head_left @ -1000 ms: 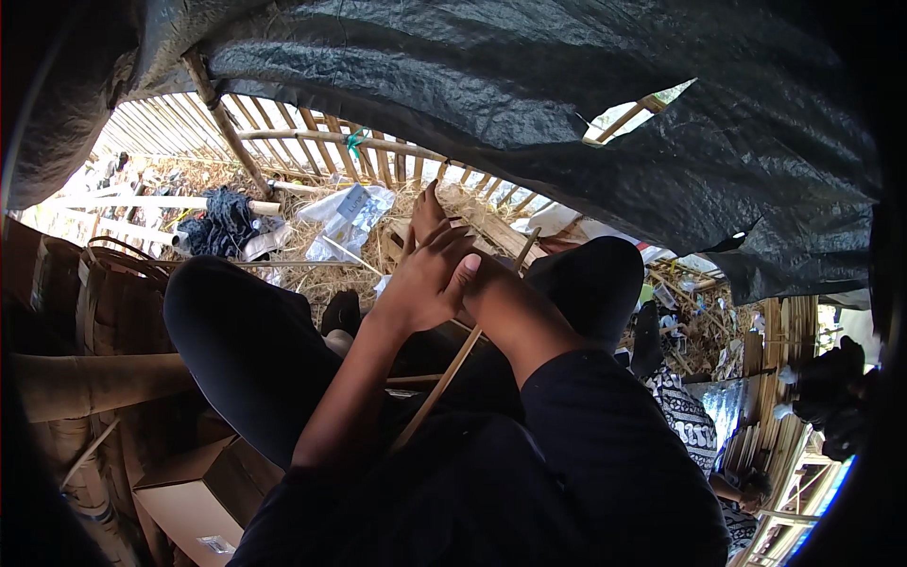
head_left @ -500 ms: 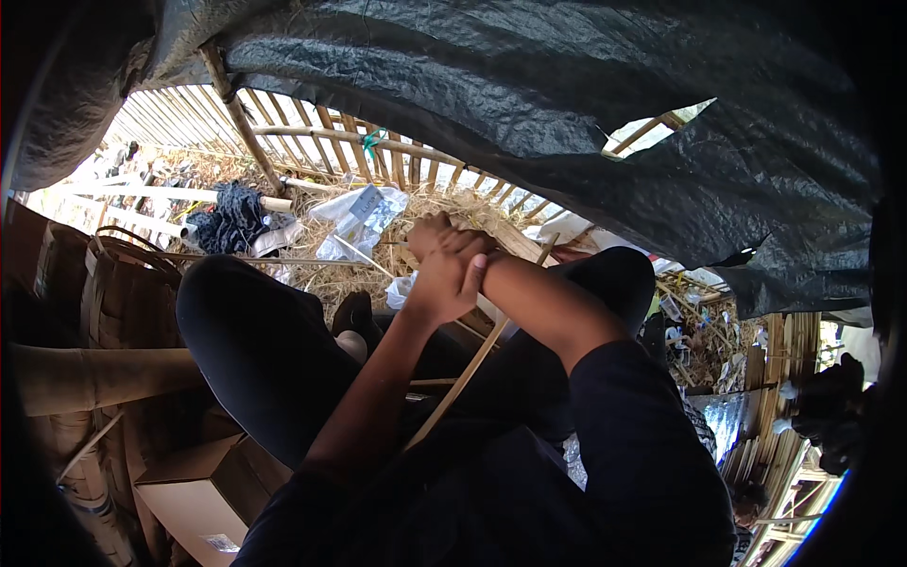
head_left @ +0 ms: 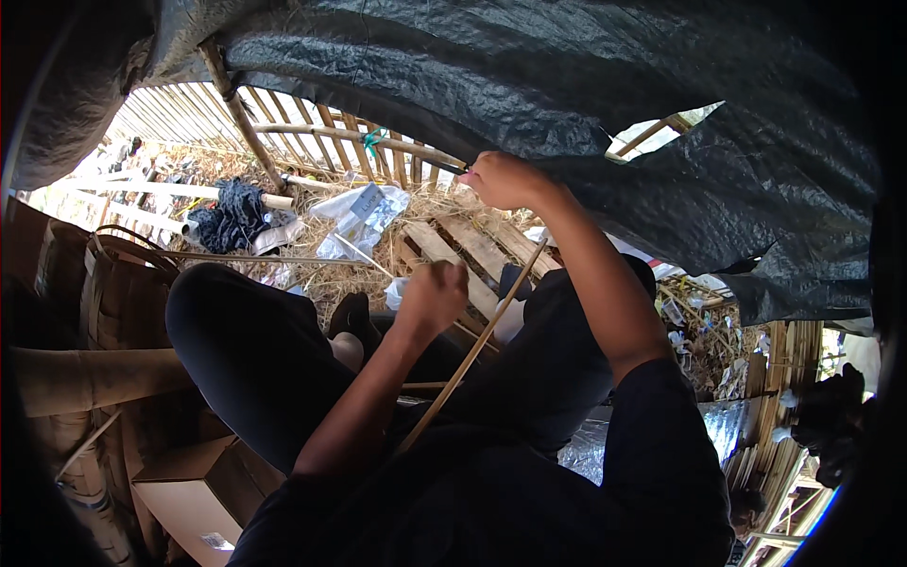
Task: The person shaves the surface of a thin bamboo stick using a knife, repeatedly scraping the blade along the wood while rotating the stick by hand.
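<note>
Bamboo strip [head_left: 472,352] runs slantwise across the lap, from near the wooden pallet [head_left: 463,250] down toward the dark trousers. Hands have parted since half a second ago — then both were bunched together over the strip. Right hand [head_left: 505,180] is now raised above the pallet, clenched on a dark-handled tool [head_left: 444,166]; blade not discernible. Left hand [head_left: 433,295] sits lower, closed in a fist near the strip's upper part — whether it grips the strip, I cannot tell. Judgement: one splitting or trimming stroke ended.

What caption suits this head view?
Seated under black tarp, right hand raised with a blade, left hand gripping a bamboo strip.
</note>
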Demonstrator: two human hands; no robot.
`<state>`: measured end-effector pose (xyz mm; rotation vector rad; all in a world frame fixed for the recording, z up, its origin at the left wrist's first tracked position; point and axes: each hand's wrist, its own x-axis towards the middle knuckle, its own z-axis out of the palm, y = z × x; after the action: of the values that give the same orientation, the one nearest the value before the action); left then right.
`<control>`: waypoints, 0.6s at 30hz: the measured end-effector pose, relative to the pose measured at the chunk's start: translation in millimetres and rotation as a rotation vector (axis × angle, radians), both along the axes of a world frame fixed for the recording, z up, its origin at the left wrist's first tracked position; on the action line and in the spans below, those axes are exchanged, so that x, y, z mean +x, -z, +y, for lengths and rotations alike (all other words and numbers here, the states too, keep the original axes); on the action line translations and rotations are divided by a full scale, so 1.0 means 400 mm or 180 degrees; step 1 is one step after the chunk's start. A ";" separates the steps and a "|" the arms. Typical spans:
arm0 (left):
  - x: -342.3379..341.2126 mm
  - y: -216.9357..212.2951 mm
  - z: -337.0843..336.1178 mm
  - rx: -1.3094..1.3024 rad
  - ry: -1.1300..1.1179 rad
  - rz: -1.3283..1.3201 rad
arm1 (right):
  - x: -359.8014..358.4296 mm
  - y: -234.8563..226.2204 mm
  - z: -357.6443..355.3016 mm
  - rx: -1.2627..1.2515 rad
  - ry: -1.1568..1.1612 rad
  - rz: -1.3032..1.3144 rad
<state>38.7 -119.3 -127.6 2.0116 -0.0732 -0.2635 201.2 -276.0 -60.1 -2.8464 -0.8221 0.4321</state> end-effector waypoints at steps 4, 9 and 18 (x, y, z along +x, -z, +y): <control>-0.060 -0.038 -0.075 -0.1348 0.0813 0.2314 | 0.005 -0.011 -0.047 0.0373 0.0370 0.0234; -0.043 -0.098 -0.044 -0.1185 0.0659 0.2116 | 0.014 -0.034 -0.048 0.0771 0.0734 -0.0437; 0.009 -0.328 0.148 -0.2915 -0.0465 0.1493 | 0.030 -0.085 -0.090 0.4690 0.0945 0.1873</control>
<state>42.2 -60.0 3.7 1.0087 0.2161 -0.4949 213.4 -312.1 -26.2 -1.3148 -0.3017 0.3449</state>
